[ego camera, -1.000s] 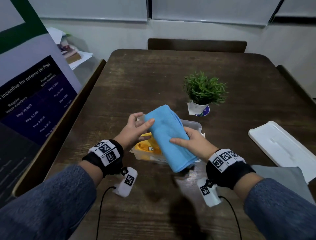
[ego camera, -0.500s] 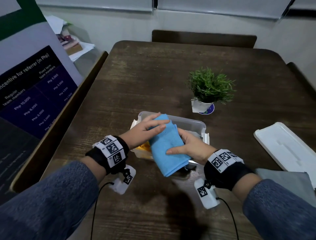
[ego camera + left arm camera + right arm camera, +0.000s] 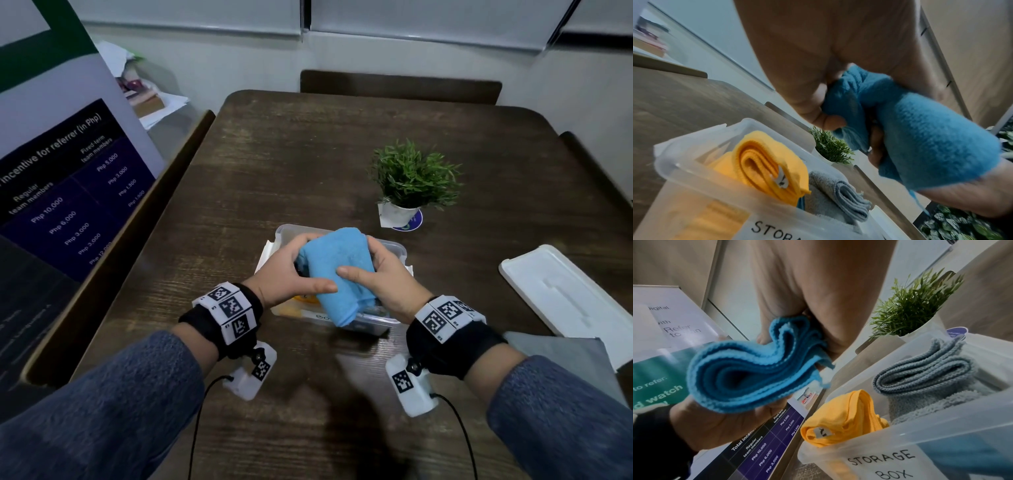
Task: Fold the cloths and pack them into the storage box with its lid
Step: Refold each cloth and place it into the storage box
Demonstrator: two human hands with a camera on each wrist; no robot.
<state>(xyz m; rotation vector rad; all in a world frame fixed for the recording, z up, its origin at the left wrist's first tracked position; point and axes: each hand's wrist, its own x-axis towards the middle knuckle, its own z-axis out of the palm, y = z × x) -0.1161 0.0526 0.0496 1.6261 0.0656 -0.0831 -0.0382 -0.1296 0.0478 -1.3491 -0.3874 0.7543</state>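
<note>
A folded blue cloth is held just above the clear storage box near the table's front. My left hand grips its left side and my right hand grips its right side, thumbs on top. The left wrist view shows the blue cloth bunched in the fingers over the box. Inside the box lie a folded yellow cloth and a folded grey cloth. The white lid lies flat on the table to the right. Another grey cloth lies flat by my right forearm.
A small potted plant stands just behind the box to the right. A printed banner leans along the table's left side. Chairs stand at the far edge and on both sides.
Both hands brought the blue cloth down and closer over the box, and now grip it from both sides instead of laying it across the box.
</note>
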